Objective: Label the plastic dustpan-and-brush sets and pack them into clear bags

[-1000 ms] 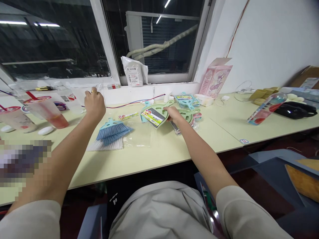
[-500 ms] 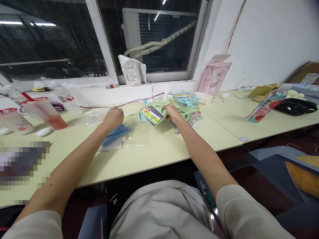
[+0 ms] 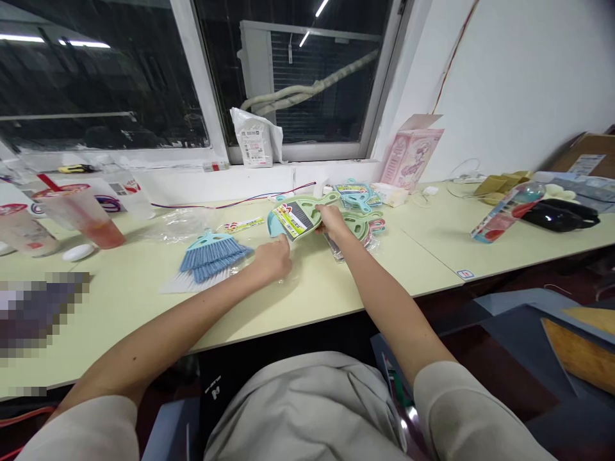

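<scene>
My right hand grips a pale green dustpan with a printed label, held tilted just above the table. Behind it lies a blue dustpan. My left hand rests on a clear plastic bag lying flat on the table, its fingers curled at the bag's far edge. Left of that hand lie small brushes with blue and white bristles. More packed dustpans are stacked right of my right hand.
Two drink cups stand at far left, crumpled clear plastic beyond the brushes. On the sill sits a white bag. A pink box, a packaged bottle and a black object lie to the right.
My left hand came back from the far left near the sill, passed over the brushes and now rests on the clear bag. My right hand kept the green dustpan, lifted slightly.
</scene>
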Tool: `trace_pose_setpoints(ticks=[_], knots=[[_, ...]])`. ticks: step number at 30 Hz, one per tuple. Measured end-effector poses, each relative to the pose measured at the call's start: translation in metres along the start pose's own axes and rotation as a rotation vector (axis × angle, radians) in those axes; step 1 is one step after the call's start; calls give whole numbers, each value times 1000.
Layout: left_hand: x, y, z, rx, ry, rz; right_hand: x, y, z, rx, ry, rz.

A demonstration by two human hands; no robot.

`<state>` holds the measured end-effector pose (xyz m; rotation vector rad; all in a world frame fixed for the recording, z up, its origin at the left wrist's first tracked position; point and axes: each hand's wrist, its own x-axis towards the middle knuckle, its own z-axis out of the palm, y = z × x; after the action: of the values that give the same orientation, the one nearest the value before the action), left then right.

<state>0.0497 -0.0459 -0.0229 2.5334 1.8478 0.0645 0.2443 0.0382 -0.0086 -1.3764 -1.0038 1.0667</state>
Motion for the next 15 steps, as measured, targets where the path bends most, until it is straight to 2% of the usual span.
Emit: trace_pose_setpoints(ticks=[4,9,15], knots=[[16,-14,1,-183,69,-104,-1,0,0,18,-3,-4],[34,-35,-2,-478,268,-233,-2,-1,3,-60,-26,-24],[37,-42,-6,-747,421,-239,-4,0,2,-192,17,-86]])
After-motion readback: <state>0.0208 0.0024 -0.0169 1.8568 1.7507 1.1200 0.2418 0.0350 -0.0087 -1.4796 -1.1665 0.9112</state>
